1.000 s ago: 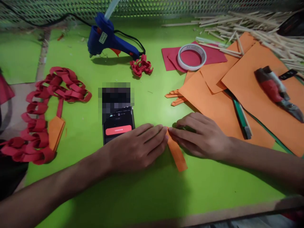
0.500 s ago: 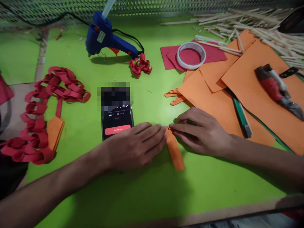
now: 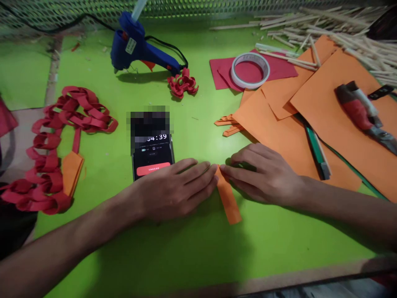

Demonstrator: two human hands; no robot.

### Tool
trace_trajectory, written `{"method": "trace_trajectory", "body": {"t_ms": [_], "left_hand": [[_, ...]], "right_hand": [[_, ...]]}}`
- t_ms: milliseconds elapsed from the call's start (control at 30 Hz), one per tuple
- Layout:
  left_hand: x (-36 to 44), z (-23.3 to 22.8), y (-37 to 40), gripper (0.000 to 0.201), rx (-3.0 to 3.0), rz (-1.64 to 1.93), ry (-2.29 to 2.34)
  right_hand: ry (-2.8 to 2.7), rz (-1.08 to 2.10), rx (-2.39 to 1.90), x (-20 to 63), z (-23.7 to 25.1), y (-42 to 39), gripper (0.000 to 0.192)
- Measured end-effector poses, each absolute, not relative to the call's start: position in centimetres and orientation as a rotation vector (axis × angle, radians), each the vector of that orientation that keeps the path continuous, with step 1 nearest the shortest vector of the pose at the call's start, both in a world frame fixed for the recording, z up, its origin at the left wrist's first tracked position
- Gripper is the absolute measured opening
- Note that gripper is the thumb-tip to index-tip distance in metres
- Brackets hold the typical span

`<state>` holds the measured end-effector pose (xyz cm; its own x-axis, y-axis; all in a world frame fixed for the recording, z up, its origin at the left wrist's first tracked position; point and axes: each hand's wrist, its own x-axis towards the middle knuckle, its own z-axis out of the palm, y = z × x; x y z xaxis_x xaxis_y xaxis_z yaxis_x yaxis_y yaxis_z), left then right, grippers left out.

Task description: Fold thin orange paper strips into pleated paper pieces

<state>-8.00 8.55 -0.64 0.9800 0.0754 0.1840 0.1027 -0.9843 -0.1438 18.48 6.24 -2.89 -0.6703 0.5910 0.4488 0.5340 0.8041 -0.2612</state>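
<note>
Between my two hands lies an orange paper strip [image 3: 230, 205], its upper end under my fingertips and its lower end loose on the green table [image 3: 192, 256]. My left hand [image 3: 182, 188] is closed, fingers together, gripping the left edge of the strip's top. From the other side my right hand [image 3: 263, 174] pinches the same end, with thumb and fingers bent. The very tip of the strip is partly hidden by my fingers. Just behind my left hand lies a phone [image 3: 151, 155] with a lit screen.
A red paper chain [image 3: 46, 165] with an orange folded piece [image 3: 72, 169] lies left. Behind are a blue glue gun [image 3: 145, 51], a red paper flower [image 3: 182, 84] and a tape roll [image 3: 250, 82]. Orange sheets [image 3: 328, 107], a green cutter [image 3: 316, 149], pliers [image 3: 362, 109] and wooden sticks [image 3: 341, 33] occupy the right.
Both hands stay at the strip's upper end. My right hand's fingers have shifted slightly, and the strip's top looks flatter between the fingertips.
</note>
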Motion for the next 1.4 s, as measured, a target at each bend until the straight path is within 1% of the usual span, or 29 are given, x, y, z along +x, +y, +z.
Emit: {"method": "trace_trajectory", "body": {"t_ms": [133, 200, 367, 567, 967, 1200, 1400], "left_hand": [[-8.00, -0.70, 8.57, 0.033, -2.977, -0.264, -0.145], [-7.97, -0.76, 8.56, 0.033, -2.960, -0.274, -0.143], [-7.86, -0.65, 8.49, 0.031, -2.920, -0.278, -0.141], [-7.98, -0.63, 8.48, 0.034, -2.946, -0.253, -0.129], [-7.87, -0.80, 8.37, 0.031, -2.932, -0.256, -0.158], [-7.86, -0.75, 8.41, 0.035, -2.943, -0.222, -0.155], [-7.85, -0.83, 8.50, 0.034, -2.956, -0.193, -0.164]], "right_hand": [[-2.412, 0.225, -0.875, 18.41, -3.08, 6.27, 0.016], [-2.394, 0.220, -0.892, 18.33, -3.12, 6.27, 0.015], [-2.430, 0.119, -0.844, 18.19, -3.06, 6.25, 0.016], [-2.439, 0.104, -0.847, 18.17, -2.98, 6.24, 0.013], [-2.488, -0.017, -0.845, 18.15, -2.86, 6.10, 0.010], [-2.503, -0.046, -0.839, 18.20, -2.85, 6.11, 0.013], [-2.515, -0.066, -0.823, 18.33, -3.04, 6.05, 0.016]]}}
